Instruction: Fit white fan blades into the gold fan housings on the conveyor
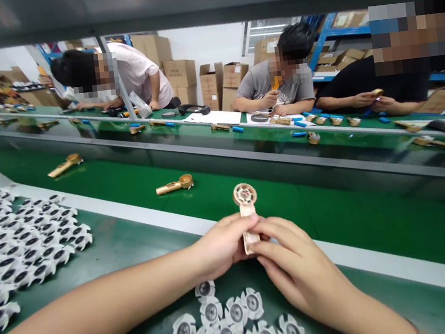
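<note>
Both my hands hold one small gold hand-fan body upright above the near edge of the green bench. My left hand grips its handle from the left, and my right hand pinches the same handle from the right. The round head with its motor seat sticks up above my fingers. Below my hands lies a cluster of white fan blades. A far bigger spread of white fan blades covers the bench at the left.
Two gold fan bodies lie on the green conveyor belt beyond a white strip. Across the belt several people work at a second bench with gold parts, blue cells and papers. Cardboard boxes stand behind them.
</note>
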A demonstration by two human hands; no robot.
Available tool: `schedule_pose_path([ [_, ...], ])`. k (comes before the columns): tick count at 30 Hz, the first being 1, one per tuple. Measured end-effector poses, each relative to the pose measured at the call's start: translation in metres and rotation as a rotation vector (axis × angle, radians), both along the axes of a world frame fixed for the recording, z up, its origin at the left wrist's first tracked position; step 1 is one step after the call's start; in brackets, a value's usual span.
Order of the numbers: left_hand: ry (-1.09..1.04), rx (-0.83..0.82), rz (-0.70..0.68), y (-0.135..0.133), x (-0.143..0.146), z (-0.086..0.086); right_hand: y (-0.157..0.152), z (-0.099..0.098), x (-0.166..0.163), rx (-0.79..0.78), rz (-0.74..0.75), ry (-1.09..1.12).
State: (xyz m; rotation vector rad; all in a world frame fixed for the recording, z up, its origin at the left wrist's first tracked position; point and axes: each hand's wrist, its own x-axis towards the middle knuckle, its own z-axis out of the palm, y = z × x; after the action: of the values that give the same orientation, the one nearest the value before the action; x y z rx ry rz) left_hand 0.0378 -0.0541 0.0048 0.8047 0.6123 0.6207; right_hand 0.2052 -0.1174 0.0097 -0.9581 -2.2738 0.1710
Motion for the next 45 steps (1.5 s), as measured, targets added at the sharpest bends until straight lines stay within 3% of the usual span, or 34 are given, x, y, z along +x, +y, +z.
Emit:
schedule_pose_path([
  [3, -0.018, 0.12, 0.119, 0.016, -0.004, -0.006, -0.002, 0.001, 0.004, -0.162, -0.038, 0.122],
  [8, 0.002, 0.229, 0.119, 0.043, -0.012, -0.02, -0.004, 0.005, 0.007, -0.613, 0.14, 0.076],
  [14, -0.015, 0.279, 0.074, 0.043, -0.01, -0.029, -0.003, -0.002, 0.008, -0.837, 0.085, -0.045],
  [23, 0.078, 0.339, 0.06, 0.043, -0.006, -0.031, 0.0, -0.01, 0.003, -0.849, 0.028, 0.103],
  [28, 0.182, 0.445, 0.002, 0.039, -0.006, -0.034, 0.009, -0.009, 0.009, -1.026, -0.067, 0.557],
  [33, 0.278, 0.599, -0.074, 0.034, -0.008, -0.037, 0.015, -0.005, 0.011, -0.862, -0.253, 0.903],
  [45, 0.55, 0.994, -0.132, 0.027, -0.011, -0.023, 0.012, 0.002, 0.006, -0.859, -0.271, 0.963],
])
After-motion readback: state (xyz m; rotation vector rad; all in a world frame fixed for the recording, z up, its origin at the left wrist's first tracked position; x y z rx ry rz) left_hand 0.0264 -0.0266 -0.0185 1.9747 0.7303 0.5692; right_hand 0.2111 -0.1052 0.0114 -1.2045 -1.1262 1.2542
